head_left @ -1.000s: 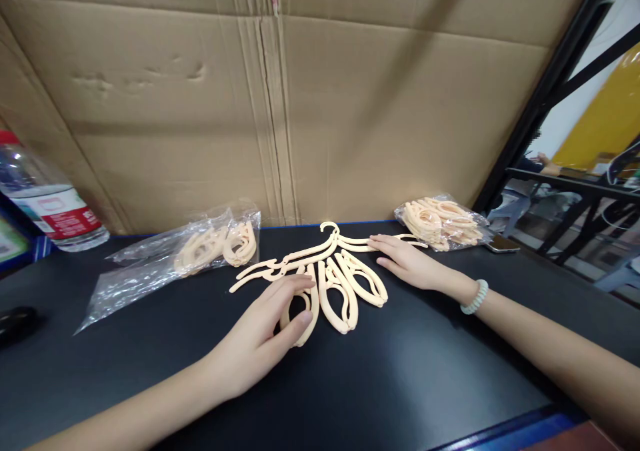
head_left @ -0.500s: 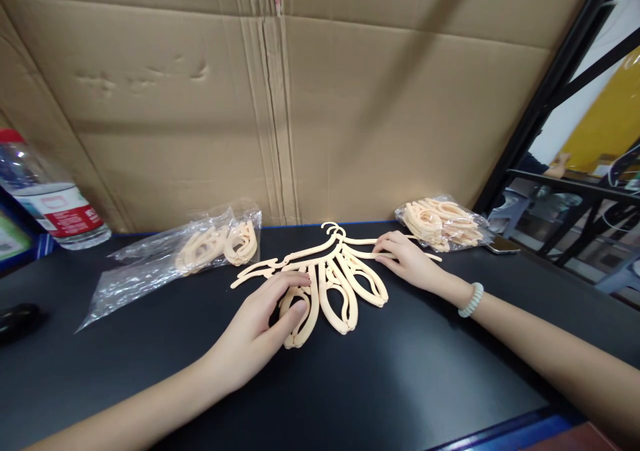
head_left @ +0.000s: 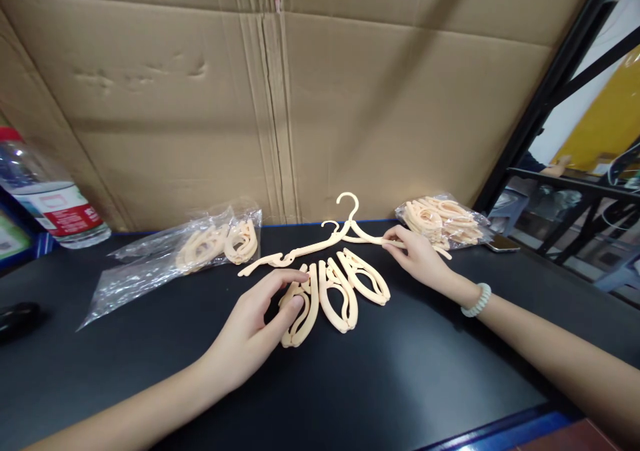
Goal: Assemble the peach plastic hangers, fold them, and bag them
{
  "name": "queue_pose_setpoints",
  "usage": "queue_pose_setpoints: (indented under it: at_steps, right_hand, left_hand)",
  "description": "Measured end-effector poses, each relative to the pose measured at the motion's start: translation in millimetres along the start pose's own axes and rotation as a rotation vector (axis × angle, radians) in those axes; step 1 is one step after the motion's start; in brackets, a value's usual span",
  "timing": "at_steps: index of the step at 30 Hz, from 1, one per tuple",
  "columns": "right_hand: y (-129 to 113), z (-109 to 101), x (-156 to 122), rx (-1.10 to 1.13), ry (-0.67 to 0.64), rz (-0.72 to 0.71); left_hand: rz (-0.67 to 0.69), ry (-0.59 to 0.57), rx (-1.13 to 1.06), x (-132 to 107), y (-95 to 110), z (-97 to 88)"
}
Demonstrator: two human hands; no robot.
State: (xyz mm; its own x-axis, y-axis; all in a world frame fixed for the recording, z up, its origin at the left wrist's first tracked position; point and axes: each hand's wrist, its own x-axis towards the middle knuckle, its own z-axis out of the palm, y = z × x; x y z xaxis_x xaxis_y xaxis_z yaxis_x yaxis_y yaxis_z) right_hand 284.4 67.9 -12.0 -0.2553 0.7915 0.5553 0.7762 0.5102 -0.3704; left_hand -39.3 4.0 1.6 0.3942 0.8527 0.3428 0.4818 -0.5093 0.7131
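My right hand (head_left: 411,254) pinches the right arm of a cream unfolded hanger (head_left: 369,237), whose hook stands up in front of the cardboard. A second unfolded hanger (head_left: 315,247) overlaps it; part of it is hidden. My left hand (head_left: 263,321) lies over a folded hanger (head_left: 311,314), thumb and forefinger apart around its near side. To the right of that one, two more folded hangers, a middle one (head_left: 324,304) and a right one (head_left: 383,284), fan out on the black desk (head_left: 400,377).
A clear plastic bag (head_left: 145,274) with folded hangers lies left, and another packed bag (head_left: 443,221) lies right beside a phone (head_left: 503,243). A bottle (head_left: 65,211) and a black mouse (head_left: 20,319) are at far left. Cardboard (head_left: 375,104) stands behind; a person's arm shows far right.
My right hand has moved slightly right and raised one unfolded hanger off the folded ones, its hook now higher. My left hand has barely moved.
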Motion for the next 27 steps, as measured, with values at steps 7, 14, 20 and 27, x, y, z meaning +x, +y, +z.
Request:
queue_pose_setpoints:
  at_steps: [7, 14, 20, 27]
  right_hand:
    - [-15.2, -14.2, -2.6, -0.080, 0.265, -0.086]
    - [-32.8, -28.1, -5.5, -0.101, 0.337, -0.213]
    - [-36.3, -27.6, -6.3, -0.094, 0.282, -0.274]
    - [-36.2, -24.9, -8.1, -0.068, 0.213, -0.248]
  left_hand:
    - [-0.052, 0.031, -0.118, 0.1, -2.4, -0.4]
    - [-0.128, 0.180, -0.334, 3.0, -2.4, 4.1]
    - [-0.111, 0.253, -0.371, -0.2, -2.2, 4.9]
    - [-0.126, 0.292, -0.418, 1.5, -0.2, 6.1]
